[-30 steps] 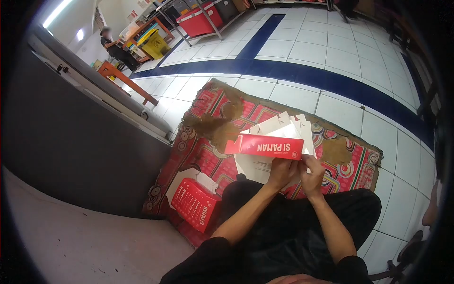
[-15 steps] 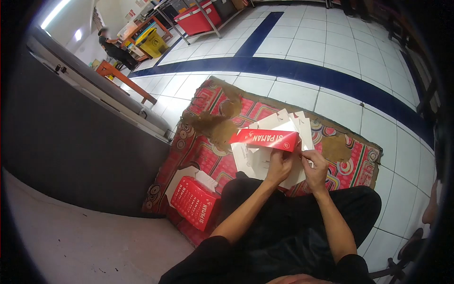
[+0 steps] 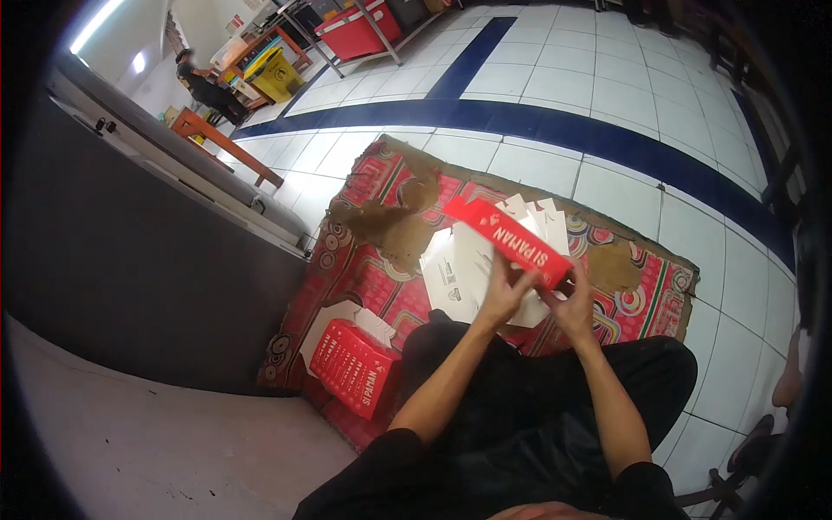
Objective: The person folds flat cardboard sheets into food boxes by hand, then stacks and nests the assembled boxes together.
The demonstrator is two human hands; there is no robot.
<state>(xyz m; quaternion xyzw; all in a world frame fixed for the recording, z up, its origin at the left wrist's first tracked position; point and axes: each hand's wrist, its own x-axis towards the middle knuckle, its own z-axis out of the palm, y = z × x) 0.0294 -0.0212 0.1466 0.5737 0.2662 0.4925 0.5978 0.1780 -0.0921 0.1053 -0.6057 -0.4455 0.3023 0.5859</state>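
A red cardboard box (image 3: 510, 238) marked "SI PAMAN" is tilted in front of me, over several white cardboard sheets (image 3: 444, 276) fanned out on the mat. My left hand (image 3: 505, 296) grips its lower side, the fingers partly hidden behind the cardboard. At the near right end of the box, my right hand (image 3: 571, 305) holds the corner with thumb and fingers closed on it. Nested red cardboard pieces (image 3: 351, 364) with the same lettering lie to the left of my knee, white flaps showing at their back.
Beneath all this lies a worn red patterned mat (image 3: 381, 273) with torn brown patches. A dark panel (image 3: 156, 251) stands along the left. Farther off are a wooden bench (image 3: 227, 149), a yellow bin (image 3: 274, 76), a red tub (image 3: 357, 35) on a rack and a person (image 3: 208, 91).
The box has turned, its far left end swinging up and its right end dropping toward me. My right hand has moved slightly down and left onto the box's corner.
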